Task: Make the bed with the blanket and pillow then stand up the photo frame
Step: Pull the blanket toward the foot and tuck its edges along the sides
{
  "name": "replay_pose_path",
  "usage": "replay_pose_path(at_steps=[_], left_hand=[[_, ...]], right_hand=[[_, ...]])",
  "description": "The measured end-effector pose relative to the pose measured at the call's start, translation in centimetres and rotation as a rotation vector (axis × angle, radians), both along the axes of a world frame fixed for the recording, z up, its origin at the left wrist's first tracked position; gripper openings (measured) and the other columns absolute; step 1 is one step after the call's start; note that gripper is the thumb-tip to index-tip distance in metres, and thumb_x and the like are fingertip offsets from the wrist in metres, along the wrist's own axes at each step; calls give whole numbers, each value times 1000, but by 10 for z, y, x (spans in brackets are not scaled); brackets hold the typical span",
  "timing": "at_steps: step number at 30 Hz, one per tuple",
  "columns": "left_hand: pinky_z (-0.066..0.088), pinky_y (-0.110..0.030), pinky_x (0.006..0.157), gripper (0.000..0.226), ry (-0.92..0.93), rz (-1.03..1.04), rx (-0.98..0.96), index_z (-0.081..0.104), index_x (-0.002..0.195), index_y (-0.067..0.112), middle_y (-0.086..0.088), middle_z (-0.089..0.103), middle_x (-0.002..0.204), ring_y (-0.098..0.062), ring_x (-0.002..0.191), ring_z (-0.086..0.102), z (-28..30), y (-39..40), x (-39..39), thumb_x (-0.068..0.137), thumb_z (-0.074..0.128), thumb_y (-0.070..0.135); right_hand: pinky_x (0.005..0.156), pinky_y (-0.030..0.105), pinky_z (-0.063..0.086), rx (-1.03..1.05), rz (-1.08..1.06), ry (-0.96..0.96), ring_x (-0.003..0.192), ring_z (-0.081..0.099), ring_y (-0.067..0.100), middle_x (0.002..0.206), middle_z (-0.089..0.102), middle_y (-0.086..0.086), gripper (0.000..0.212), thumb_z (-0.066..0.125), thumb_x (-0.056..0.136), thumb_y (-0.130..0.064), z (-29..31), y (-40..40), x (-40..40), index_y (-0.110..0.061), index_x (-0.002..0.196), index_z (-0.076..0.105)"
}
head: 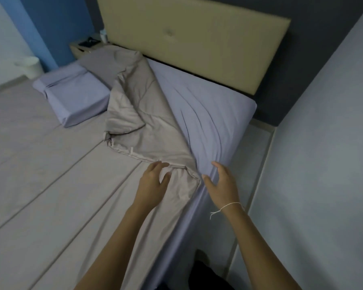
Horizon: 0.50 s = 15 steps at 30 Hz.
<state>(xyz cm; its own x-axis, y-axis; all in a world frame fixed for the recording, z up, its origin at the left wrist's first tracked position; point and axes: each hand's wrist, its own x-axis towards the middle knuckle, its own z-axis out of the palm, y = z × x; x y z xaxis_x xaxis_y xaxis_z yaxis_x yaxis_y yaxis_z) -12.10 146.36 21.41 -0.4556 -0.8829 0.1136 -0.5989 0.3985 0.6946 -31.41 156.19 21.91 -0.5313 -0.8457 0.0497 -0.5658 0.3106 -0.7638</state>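
A beige blanket (57, 176) covers most of the bed, and its top right part (138, 114) is folded back in a crumpled heap toward the headboard. The lavender fitted sheet (208, 114) lies bare at the bed's right head corner. A lavender pillow (76, 95) rests on the blanket at the left, near the head. My left hand (153, 183) hovers open over the blanket's bunched corner. My right hand (220, 183) is open just right of that corner, above the sheet at the bed's edge. A dark flat object (88, 43), possibly the photo frame, lies on the nightstand.
A tan padded headboard (197, 42) backs the bed against a dark wall. A small nightstand (82, 49) stands at the far left of the headboard. A white bin (30, 65) sits on the floor by the blue wall. A grey wall (323, 164) runs close along the bed's right side.
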Motion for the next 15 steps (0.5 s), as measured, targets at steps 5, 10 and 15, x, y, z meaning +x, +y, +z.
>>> replay_pose_path(at_steps=[5,10,15], left_hand=[[38,-27,94,31,-51,96,44,59,122,11,-10,56,127,-26,117,53,-19,-53,-57,92,58,20],[41,-31,96,32,-110,204,130,59,122,13,-7,56,129,-24,117,52,-57,-100,-83,92,56,24],[46,-42,95,34,-141,380,257,59,121,12,-14,54,130,-33,116,53,-101,-178,-107,92,57,29]], right_hand=[[103,29,35,81,133,2,125,48,24,134,54,7,50,66,86,-26,-18,-70,-70,-11,132,51],[106,28,34,184,275,-22,129,44,21,139,49,3,51,62,89,-27,-36,-132,-112,-14,136,47],[106,29,36,269,409,32,129,44,19,140,49,0,50,62,90,-30,-59,-209,-171,-19,136,47]])
